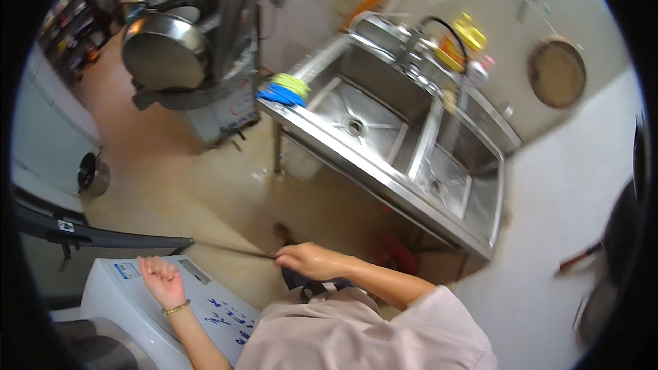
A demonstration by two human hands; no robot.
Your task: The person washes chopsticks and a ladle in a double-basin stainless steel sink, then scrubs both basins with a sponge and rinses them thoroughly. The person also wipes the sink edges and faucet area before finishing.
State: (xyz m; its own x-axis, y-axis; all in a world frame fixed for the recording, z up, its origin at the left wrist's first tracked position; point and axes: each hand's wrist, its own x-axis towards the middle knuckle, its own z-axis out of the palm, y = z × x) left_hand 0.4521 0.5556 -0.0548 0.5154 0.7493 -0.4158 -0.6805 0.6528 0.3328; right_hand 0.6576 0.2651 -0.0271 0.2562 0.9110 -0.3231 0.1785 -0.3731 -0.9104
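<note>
My right hand [311,261] is closed around one end of a long, thin, dark implement [241,252]. This implement points left over the floor; it is blurred, and its exact kind cannot be told. My left hand [162,280], with a beaded bracelet [176,308] at the wrist, is raised over a white appliance [169,298] bearing blue handwriting. Its fingers are curled in, and nothing shows in them. Before me stands a stainless steel double sink [360,156] with a faucet [408,56].
Blue and yellow-green cloths [284,90] lie on the sink's left corner. A yellow bottle [465,36] stands behind the faucet. A large steel pan [164,51] is at upper left, and a metal pot [94,174] is at far left. Pans [624,236] hang at right.
</note>
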